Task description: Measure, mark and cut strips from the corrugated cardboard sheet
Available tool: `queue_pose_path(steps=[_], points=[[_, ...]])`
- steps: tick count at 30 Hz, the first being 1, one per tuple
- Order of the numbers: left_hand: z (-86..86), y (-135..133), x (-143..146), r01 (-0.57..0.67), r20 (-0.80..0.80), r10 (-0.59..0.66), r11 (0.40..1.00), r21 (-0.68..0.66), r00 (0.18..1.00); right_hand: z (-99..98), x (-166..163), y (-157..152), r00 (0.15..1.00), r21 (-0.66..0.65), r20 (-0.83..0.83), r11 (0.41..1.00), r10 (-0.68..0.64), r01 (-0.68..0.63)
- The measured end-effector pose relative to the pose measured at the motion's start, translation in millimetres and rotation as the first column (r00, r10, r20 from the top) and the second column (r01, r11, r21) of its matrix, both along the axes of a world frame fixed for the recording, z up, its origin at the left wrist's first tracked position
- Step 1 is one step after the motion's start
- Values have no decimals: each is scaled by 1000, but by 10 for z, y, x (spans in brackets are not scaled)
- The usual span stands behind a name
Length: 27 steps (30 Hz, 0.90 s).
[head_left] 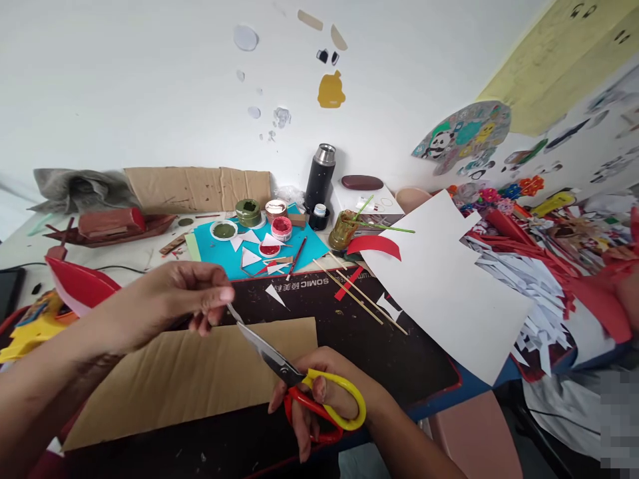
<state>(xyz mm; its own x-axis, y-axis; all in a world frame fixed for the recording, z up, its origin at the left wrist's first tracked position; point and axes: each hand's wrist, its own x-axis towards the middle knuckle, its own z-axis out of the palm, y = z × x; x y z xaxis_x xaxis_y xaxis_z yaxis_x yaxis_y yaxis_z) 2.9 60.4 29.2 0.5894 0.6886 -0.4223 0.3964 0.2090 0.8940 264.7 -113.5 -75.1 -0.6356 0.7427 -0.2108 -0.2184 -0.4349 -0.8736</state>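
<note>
My right hand (324,392) grips a pair of scissors (299,379) with yellow and red handles, the blades pointing up and left. My left hand (184,299) is pinched at the blade tips, fingers pressed together on something too small to make out. Both hands hover over a brown cardboard sheet (200,379) lying on a black desk mat (359,339). A small white paper triangle (276,295) lies on the mat just beyond the cardboard.
A large white paper sheet (444,286) with a red curved strip (374,245) lies at right. Paint pots (248,213), brushes and white triangles sit on a teal sheet (219,249). A black flask (319,176), wooden sticks (359,296) and heaps of paper scraps (539,266) surround them.
</note>
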Motion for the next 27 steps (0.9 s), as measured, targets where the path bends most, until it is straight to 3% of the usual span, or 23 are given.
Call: queue_pose_path(steps=[4,7,11,13,15,17,19,21,23,27], points=[[-42,141,-201,-89,-113,115,974,208,987,-7,108,-109,998,-61,35,996,-59,61],[-237,179,-277,21,-281,69,952,306,957,46,200,-101,965,-55,189,979,-182,195],[-558,199,-230,170,-447,87,848,502,890,227,339,34,790,115,515,940,-333,321],[-658,222,-180,232,-489,108,779,583,866,335,412,103,635,248,703,947,-321,204],[-703,246,-136,265,-493,126,716,646,861,424,478,155,382,384,853,923,-355,0],[-716,256,-106,287,-480,140,647,707,866,481,532,191,167,379,920,914,-355,-144],[-716,236,-92,321,-470,157,544,775,869,515,575,219,27,325,945,922,-327,-212],[-719,183,-86,372,-479,161,439,818,863,545,611,248,-50,284,951,927,-305,-245],[-731,107,-80,440,-516,135,369,818,846,581,642,281,-92,251,954,930,-284,-268],[-793,-46,-39,505,-559,20,403,763,829,645,691,334,-147,202,956,934,-253,-295]])
